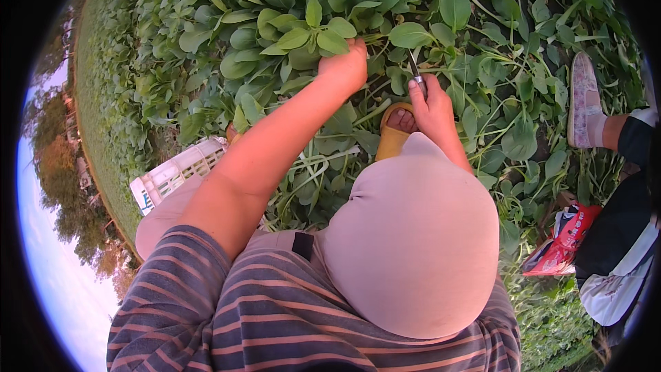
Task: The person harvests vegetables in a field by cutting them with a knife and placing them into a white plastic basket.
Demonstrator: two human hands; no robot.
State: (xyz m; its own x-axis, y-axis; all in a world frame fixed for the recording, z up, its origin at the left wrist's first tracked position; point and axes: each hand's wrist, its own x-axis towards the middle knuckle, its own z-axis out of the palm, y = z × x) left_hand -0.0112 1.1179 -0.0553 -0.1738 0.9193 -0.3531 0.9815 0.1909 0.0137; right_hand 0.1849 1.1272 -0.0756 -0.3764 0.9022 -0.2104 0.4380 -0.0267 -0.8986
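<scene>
My left hand (345, 66) reaches into the leafy greens, its fingers closed around a plant at the stems. Broad green leaves (315, 36) of that bunch spread over and left of the fingers, and pale stems (373, 39) show just right of them. In my right hand (435, 106) is a knife (417, 76) with a dark handle and a metal collar. Its narrow blade points up among the leaves, and the tip is hidden under foliage. A short gap separates the knife from my left hand.
A white plastic crate (178, 170) stands at the left by my leg. My foot wears a yellow slipper (391, 142) below my right hand. At the right edge are another person's patterned shoe (582, 101) and a red printed bag (568, 240). Cut stems and leaves (320, 165) litter the ground.
</scene>
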